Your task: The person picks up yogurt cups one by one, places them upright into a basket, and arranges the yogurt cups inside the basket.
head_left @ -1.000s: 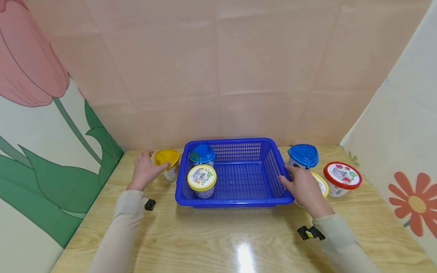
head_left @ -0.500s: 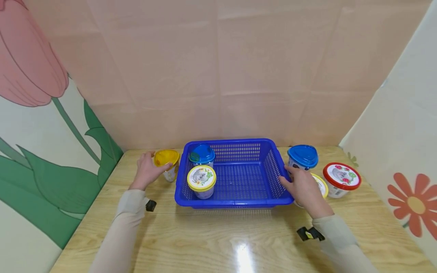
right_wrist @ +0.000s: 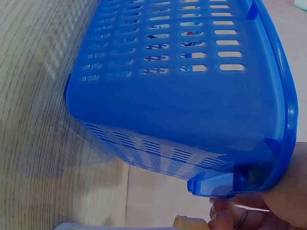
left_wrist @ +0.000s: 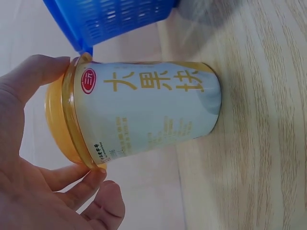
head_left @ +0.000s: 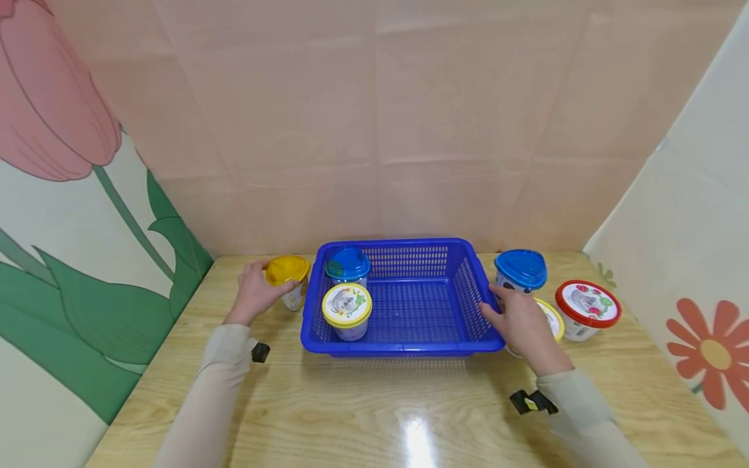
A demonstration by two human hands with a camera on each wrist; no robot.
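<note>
My left hand [head_left: 255,296] grips a cup with a yellow lid [head_left: 288,270] at the left of the blue plastic basket [head_left: 404,349]. In the left wrist view thumb and fingers span the lid, and the white cup [left_wrist: 144,105] stands on the table with gold lettering. My right hand [head_left: 523,325] holds the basket's right rim, its fingertips outside under the edge in the right wrist view. Inside the basket at left stand a blue-lidded cup [head_left: 348,265] and a yellow-lidded tub [head_left: 346,305].
Right of the basket stand a blue-lidded cup [head_left: 521,270], a yellow-lidded tub [head_left: 551,318] partly hidden by my right hand, and a red-lidded tub [head_left: 588,305]. A papered wall [head_left: 374,130] rises behind the wooden table [head_left: 351,409].
My left hand has moved slightly right and closed in on the yellow lid. The right hand and the basket have stayed put.
</note>
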